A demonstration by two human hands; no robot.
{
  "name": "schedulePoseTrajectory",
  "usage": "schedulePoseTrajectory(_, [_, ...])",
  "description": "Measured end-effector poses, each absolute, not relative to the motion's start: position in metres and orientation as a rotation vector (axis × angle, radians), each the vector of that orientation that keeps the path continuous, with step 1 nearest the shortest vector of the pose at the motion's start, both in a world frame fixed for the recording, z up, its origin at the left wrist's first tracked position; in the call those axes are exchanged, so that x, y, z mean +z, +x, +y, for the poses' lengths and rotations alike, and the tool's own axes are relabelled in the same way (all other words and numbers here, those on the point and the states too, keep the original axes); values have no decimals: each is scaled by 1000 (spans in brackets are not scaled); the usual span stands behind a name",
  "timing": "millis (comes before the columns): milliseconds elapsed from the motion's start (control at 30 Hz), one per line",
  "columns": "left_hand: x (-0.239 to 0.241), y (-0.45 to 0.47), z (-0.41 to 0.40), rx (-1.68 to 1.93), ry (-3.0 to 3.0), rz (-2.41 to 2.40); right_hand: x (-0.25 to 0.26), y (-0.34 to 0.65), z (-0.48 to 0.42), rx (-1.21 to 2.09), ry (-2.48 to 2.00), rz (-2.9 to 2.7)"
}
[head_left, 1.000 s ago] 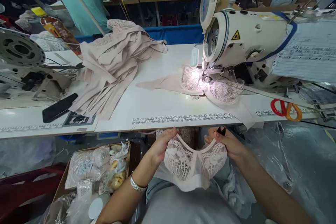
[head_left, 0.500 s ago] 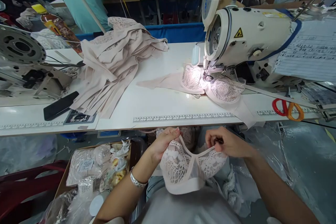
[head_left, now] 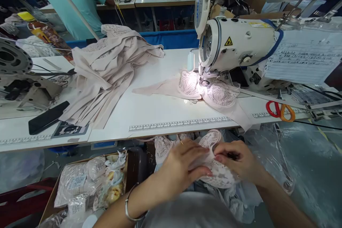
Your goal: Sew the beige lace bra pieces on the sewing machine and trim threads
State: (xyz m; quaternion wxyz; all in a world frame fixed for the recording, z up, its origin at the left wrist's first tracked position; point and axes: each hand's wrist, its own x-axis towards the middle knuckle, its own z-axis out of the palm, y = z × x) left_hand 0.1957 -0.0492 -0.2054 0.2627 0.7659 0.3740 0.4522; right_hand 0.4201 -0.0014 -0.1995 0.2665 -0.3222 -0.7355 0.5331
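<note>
Above my lap, a pale pink lace bra [head_left: 220, 174] is held in both hands, bunched and partly turned over. My left hand [head_left: 184, 162] lies across its near-left part, thumb and fingers closed on the fabric. Thumb and forefinger of my right hand [head_left: 235, 158] pinch its upper edge; a small dark thing shows in that palm, too hidden to name. Just beyond my left hand, more lace cups [head_left: 162, 146] lie below the table edge. Under the lit needle of the sewing machine [head_left: 235, 42], another bra [head_left: 219, 94] rests on the white table [head_left: 157, 110].
A heap of pale pink fabric pieces [head_left: 104, 67] lies on the table's left side. Scissors with red and orange handles [head_left: 287, 113] rest at the right. A carton [head_left: 52, 199] of bagged pieces stands at lower left. Across the table is a person in a turquoise shirt [head_left: 72, 3].
My left hand has moved right and across the bra, toward my right hand. The bra, spread cups-outward before, is now folded and turned over. The head view has shifted slightly.
</note>
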Motion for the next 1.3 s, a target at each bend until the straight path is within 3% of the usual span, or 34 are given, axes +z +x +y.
schedulePoseTrajectory(300, [-228, 204, -43, 1166, 1957, 1069, -215, 409, -9, 921, -844, -2181])
schedulePoseTrajectory(500, [-229, 190, -43, 1116, 1670, 1128, -213, 429, 8, 1406, -823, -2294])
schedulePoseTrajectory(600, [-231, 181, -44, 1196, 1527, 1214, -214, 439, 14, 1474, -829, -2209])
schedulePoseTrajectory(1000, [-241, 176, -45, 1490, 1457, 1320, -224, 437, 12, 934, -993, -2038])
schedulePoseTrajectory(1300, [-250, 174, -45, 1546, 1397, 1358, -228, 427, 14, 878, -1201, -1983])
